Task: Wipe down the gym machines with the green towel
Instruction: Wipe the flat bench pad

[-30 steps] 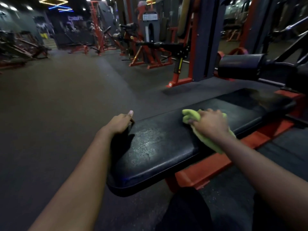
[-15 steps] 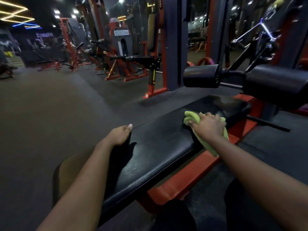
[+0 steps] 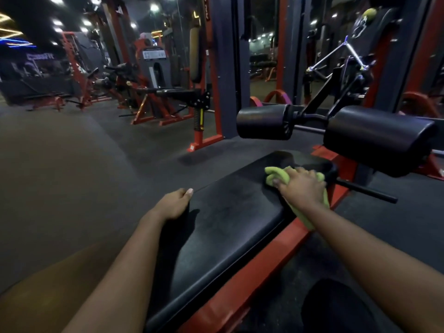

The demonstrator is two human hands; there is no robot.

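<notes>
My right hand (image 3: 302, 188) presses the green towel (image 3: 276, 175) down on the far end of the machine's black pad (image 3: 228, 224), fingers curled over the bunched cloth. One fold sticks out past my fingertips to the left, and a tail hangs off the pad's right edge under my wrist, over the red frame (image 3: 264, 255). My left hand (image 3: 174, 203) grips the pad's left edge nearer to me, thumb on top and fingers wrapped down over the side, out of sight. Two black roller pads (image 3: 377, 138) stand just beyond the towel on the right. Dark rubber floor (image 3: 72, 176) lies to the left.
</notes>
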